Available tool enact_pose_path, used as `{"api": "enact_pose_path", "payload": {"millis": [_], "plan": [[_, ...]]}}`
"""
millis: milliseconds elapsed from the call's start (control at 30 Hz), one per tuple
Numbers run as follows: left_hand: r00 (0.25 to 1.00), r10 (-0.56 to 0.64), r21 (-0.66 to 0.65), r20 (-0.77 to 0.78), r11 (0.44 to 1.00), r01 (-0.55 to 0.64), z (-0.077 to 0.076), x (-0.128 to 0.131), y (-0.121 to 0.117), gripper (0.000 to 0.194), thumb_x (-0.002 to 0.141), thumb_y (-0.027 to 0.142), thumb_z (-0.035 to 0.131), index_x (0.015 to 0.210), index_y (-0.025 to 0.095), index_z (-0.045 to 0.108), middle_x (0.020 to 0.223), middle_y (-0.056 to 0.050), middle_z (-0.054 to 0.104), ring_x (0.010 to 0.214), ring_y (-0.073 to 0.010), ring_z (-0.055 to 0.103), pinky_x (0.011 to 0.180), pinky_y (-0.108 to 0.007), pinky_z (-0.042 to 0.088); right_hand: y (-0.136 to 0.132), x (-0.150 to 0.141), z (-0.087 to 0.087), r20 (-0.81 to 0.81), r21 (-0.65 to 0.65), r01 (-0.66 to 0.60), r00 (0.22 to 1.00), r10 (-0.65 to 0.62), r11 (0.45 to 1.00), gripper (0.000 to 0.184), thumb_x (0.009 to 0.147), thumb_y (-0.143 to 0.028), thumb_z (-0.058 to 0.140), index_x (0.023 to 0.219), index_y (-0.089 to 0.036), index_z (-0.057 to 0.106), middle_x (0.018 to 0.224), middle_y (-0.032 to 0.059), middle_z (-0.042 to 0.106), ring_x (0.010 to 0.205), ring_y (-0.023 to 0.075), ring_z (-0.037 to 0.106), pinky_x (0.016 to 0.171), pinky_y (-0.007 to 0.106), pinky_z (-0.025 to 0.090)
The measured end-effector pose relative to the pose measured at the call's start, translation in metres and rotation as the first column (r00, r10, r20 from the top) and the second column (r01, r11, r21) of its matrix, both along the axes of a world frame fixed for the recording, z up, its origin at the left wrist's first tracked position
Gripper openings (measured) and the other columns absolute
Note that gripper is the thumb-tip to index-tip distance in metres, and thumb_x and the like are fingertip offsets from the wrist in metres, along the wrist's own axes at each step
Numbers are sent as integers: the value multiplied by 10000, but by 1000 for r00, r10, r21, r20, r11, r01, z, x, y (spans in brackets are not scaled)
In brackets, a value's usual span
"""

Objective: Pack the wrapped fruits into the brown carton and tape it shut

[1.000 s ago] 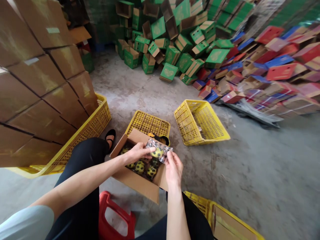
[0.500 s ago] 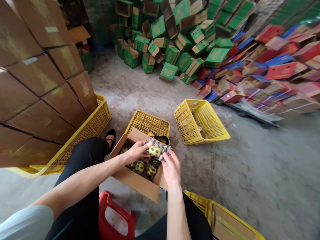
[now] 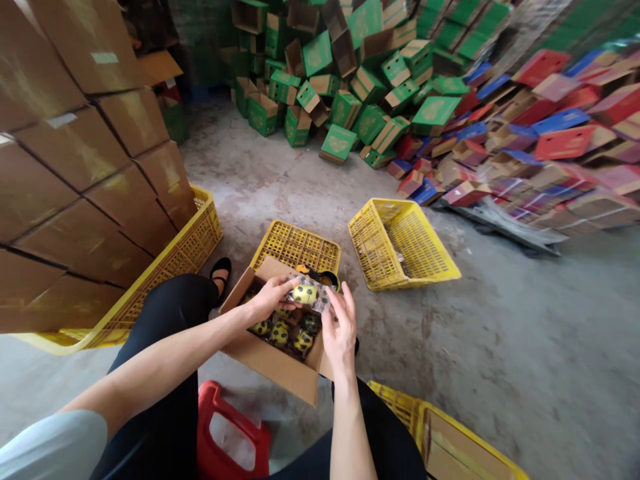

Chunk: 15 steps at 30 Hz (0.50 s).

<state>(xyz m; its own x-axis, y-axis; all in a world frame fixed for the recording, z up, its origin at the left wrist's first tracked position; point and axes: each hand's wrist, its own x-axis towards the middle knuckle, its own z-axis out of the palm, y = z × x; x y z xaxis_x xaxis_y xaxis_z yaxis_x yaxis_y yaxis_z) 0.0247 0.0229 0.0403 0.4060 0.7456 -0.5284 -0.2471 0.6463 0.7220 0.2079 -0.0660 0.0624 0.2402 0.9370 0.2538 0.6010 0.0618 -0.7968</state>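
My left hand [image 3: 270, 299] pinches a yellow, black-spotted object in a clear plastic wrapper [image 3: 305, 294] by its left end, above an open cardboard box [image 3: 280, 370]. My right hand [image 3: 340, 323] is at the wrapper's right end with fingers stretched apart; whether a fingertip touches the plastic I cannot tell. Several similar yellow spotted objects [image 3: 279, 333] in clear wrapping lie inside the box. Just beyond the packet shows a black and orange item [image 3: 329, 279], partly hidden.
Behind the box is an upturned yellow crate [image 3: 295, 245]; another yellow crate [image 3: 425, 247] stands tilted to the right. Stacked cartons [image 3: 75, 173] fill the left side. Green boxes [image 3: 337, 143] and red and blue boxes [image 3: 565, 141] are heaped behind. A red stool [image 3: 210, 427] is below.
My right hand's fingers have gone from pinching the wrapper's right end to being spread apart. The packet has shifted slightly left in my left hand.
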Motion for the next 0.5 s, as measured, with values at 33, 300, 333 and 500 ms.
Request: {"api": "enact_pose_path", "payload": {"millis": [33, 300, 333, 500], "plan": [[1000, -7, -7, -3, 1000, 7, 1, 0, 0, 508, 865, 505, 803, 1182, 136, 658, 898, -94, 778, 626, -161, 747, 571, -219, 585, 1, 0, 1, 16, 23, -8, 1000, 8, 1000, 402, 1007, -375, 530, 1338, -261, 728, 1660, 90, 426, 1389, 286, 569, 1155, 463, 480], [988, -144, -35, 48, 989, 146, 13, 0, -2, 737, 935, 709, 599, 1439, 173, 569, 809, -94, 782, 657, -200, 765, 628, -262, 584, -2, 2, 7, -170, 27, 73, 983, -68, 997, 274, 956, -456, 660, 1009, -239, 818, 1160, 105, 796, 1200, 307, 684, 1079, 476, 515], [981, -179, -40, 68, 982, 182, 13, 1, -2, 762, 922, 770, 554, 1326, 132, 652, 801, -117, 781, 670, -201, 762, 646, -266, 585, -3, 2, 7, -228, -20, 97, 969, -99, 995, 295, 948, -481, 669, 1003, -229, 811, 1103, 104, 805, 1112, 300, 719, 1025, 451, 542], [950, -276, 8, 144, 960, 278, 14, -1, -1, 773, 809, 841, 633, 931, 84, 739, 929, -197, 794, 765, -211, 767, 732, -283, 591, -4, 4, 3, -380, -124, 250, 882, -279, 960, 426, 872, -604, 721, 960, -191, 774, 961, 94, 804, 909, 268, 738, 855, 358, 573]]}}
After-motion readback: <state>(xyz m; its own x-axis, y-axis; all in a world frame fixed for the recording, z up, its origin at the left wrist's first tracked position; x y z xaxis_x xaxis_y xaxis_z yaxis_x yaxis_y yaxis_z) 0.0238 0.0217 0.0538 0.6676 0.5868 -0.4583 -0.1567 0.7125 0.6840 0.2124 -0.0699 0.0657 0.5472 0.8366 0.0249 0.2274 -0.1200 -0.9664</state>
